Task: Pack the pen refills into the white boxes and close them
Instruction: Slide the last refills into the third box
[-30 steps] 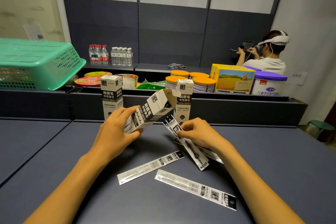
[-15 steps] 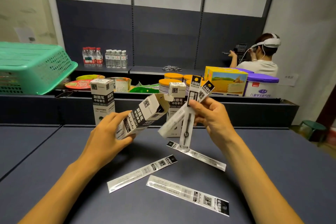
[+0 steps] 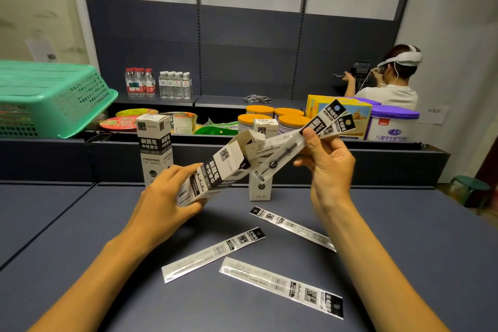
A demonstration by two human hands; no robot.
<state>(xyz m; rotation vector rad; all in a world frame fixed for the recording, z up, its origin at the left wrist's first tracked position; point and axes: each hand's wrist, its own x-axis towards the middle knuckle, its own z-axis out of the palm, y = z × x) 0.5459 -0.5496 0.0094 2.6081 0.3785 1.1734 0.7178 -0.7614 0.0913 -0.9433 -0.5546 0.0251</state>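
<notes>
Nearest on the dark blue worktop (image 3: 404, 264) lie three loose pen refills in clear sleeves with black-and-white labels and barcodes: one (image 3: 281, 287) closest, one (image 3: 213, 257) just beyond it to the left, one (image 3: 292, 228) further right. Above them the left hand (image 3: 167, 197) grips the base of a tilted white box (image 3: 215, 172), its top flaps open and pointing toward the right hand (image 3: 326, 159), which pinches two sleeved refills (image 3: 304, 137) whose lower ends sit at the box mouth. The box reads 刷题笔 中性替芯. Behind stand two more upright white boxes, one (image 3: 155, 148) on the left with the same print, one (image 3: 260, 186) partly hidden by the held box. Further back sit a green basket (image 3: 54, 97), orange-lidded tubs (image 3: 272, 116), a yellow carton (image 3: 358, 116), a purple-lidded tub (image 3: 393, 124), water bottles (image 3: 159, 85), and a person wearing a headset (image 3: 388, 81).
</notes>
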